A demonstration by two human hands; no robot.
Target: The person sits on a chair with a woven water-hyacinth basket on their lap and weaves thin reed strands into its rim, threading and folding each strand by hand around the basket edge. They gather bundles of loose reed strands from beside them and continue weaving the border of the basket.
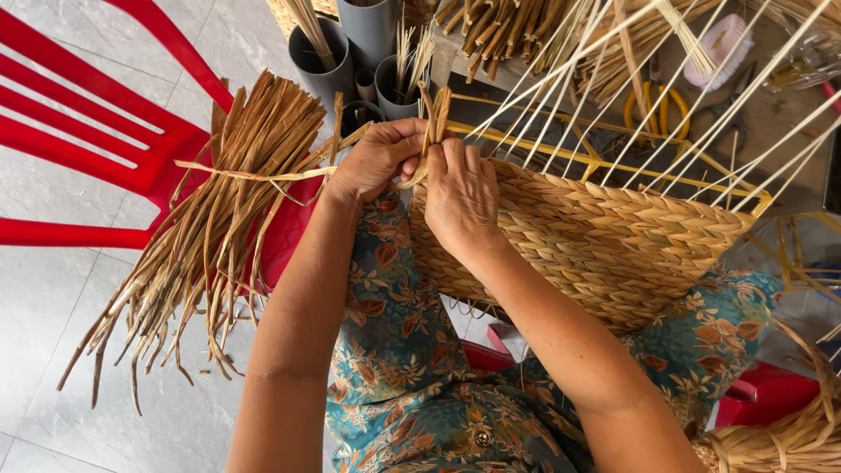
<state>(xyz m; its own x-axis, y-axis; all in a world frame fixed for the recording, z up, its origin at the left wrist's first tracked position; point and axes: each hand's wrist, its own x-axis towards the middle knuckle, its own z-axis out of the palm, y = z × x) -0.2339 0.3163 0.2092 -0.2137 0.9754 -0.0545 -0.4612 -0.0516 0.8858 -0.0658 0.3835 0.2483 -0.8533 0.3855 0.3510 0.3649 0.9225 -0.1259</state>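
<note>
Woven basket (613, 236), on lap: rim strands (435, 118) are pinched upright between fingers of left hand (377, 158) and right hand (460, 197). Dried reed bundle (228, 201) is laid left of the fingers, on red chair (105, 149).

**Two hands at the rim of a half-woven basket**

The left hand (375, 159) and right hand (459, 194) pinch upright straw strands (435, 118) at the basket (613, 245) edge, touching each other. Thin pale ribs (613, 96) fan out from the weave toward two o'clock. A bundle of dried straw (219, 228) lies over a red chair (105, 149) at nine o'clock. Grey tubes (350, 52) stand at twelve o'clock, just beyond the hands.
</note>
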